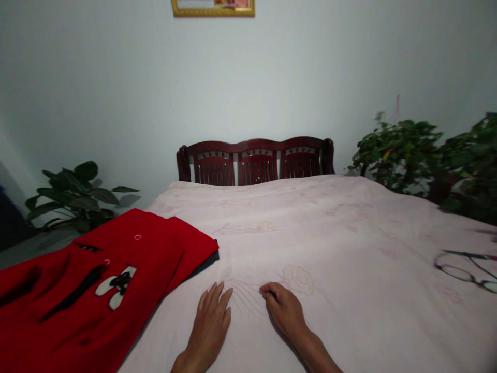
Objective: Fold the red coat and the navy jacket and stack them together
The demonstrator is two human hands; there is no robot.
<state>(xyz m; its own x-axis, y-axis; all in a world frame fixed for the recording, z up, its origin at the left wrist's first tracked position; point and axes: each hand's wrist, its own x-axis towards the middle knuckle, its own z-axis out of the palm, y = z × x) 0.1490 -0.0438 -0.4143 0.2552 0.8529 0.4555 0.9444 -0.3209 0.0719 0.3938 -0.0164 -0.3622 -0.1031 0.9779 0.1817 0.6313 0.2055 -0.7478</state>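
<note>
My left hand [212, 321] rests on the pale pink floral bedsheet [349, 280], palm down, its fingers stretched out and slightly apart. To its right, my right hand [285, 311] lies on the same sheet with its fingers curled in; no object shows in it. A printed flower [298, 280] is just beyond the right knuckles. Left of my left hand, a red garment [151, 274] with a cartoon face patch is spread over the bed, and a dark cloth edge [205, 264] peeks out from under it.
Eyeglasses [458, 272] lie on the sheet at the far right. A dark wooden headboard [257, 163] stands against the wall at the back. Leafy plants flank the bed, one at the left [81, 194] and more at the right [404, 150]. A gold picture frame [213, 11] hangs above.
</note>
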